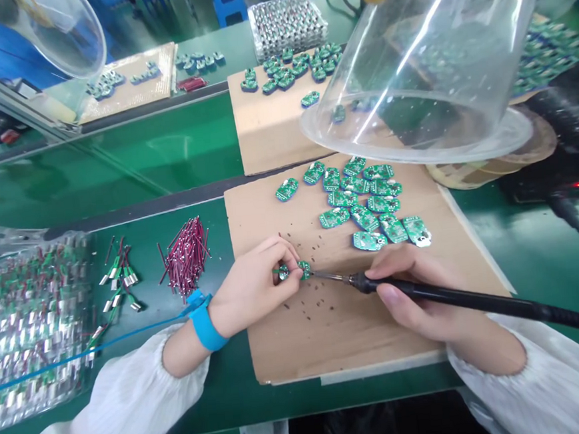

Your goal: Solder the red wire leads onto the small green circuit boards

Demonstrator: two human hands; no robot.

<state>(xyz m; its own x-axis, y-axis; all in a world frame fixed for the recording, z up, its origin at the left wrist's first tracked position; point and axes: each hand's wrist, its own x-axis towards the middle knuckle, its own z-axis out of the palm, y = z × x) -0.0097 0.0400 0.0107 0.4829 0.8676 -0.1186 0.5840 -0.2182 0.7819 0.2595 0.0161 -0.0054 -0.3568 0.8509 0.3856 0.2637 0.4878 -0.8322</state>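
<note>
Circuit boards (359, 205) on cardboard sheet (328, 327); wire bundle (186, 258) left of sheet (just beside); plastic cover (409, 80) behind.

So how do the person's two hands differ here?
The left hand pinches a small green circuit board, while the right hand holds a black soldering iron like a pen. The left hand wears a blue wrist strap; no strap shows on the right hand. Both are bare and sit over the cardboard.

Electronics assembly workshop, green workbench (139, 162), soldering iron (426, 292), circuit boards (334, 217), antistatic wrist strap (205, 324)
</note>
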